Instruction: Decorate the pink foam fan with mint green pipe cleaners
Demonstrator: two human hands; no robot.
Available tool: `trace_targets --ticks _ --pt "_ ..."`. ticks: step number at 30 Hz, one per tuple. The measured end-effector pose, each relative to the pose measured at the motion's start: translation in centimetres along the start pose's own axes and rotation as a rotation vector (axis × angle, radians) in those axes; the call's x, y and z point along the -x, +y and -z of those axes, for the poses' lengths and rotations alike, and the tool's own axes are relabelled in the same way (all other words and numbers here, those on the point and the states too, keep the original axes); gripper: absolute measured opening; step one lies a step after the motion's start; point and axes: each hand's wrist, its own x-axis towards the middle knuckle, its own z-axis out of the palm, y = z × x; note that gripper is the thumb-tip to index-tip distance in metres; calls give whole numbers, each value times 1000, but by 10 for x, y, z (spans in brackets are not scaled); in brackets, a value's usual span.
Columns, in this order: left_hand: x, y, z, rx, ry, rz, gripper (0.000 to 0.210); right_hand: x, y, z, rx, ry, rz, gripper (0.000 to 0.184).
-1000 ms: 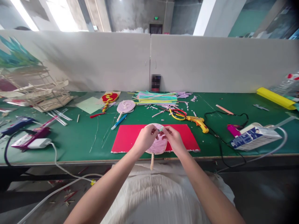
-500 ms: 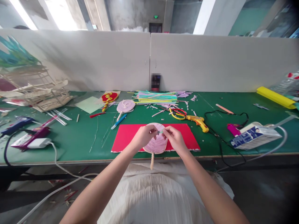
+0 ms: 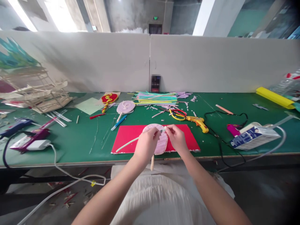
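Both hands are over a round pink fan-shaped piece [image 3: 161, 146] with ribbed strips across it and a pale handle pointing toward me. It lies on a red board [image 3: 191, 140] at the table's front edge. My left hand [image 3: 147, 142] is closed on a pale green pipe cleaner [image 3: 127, 144], whose long end sticks out to the left above the board. With thumb and forefinger pinched, my right hand [image 3: 176, 137] holds the pipe cleaner's other end above the top of the pink piece. The stretch inside my left fingers is hidden.
Behind lie a bundle of pastel pipe cleaners [image 3: 157, 98], scissors [image 3: 178, 114] and a yellow glue gun [image 3: 198, 122]. A smaller pink round piece [image 3: 126, 107] and a blue pen [image 3: 119, 122] lie left. A power strip [image 3: 32, 139] and a carton [image 3: 255, 137] flank the board.
The pipe cleaner's long pale green end now shows left of my left hand; before, only a short bit showed between my fingers. My left hand has turned and shifted slightly right.
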Motion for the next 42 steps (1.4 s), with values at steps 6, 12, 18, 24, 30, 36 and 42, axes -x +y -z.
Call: trace_targets --ticks 6,12,18,24,30,36,42 --pt "5 -9 -18 676 -65 377 22 6 -3 -4 42 95 93 20" --pt "-15 -15 -13 879 121 385 18 12 -9 -7 169 143 321 9" --pt "-18 -15 -11 823 131 328 20 13 -8 -6 255 149 459 8" --pt "-8 -9 -10 945 -98 511 25 11 -6 -3 287 221 477 9" --pt "-17 -14 -11 974 95 384 25 16 -5 -6 331 145 583 12" --pt "-22 -3 -11 988 48 164 29 15 -2 -11 366 97 585 15" --pt "-33 -1 -2 1343 -169 425 33 1 11 -9 436 106 635 18"
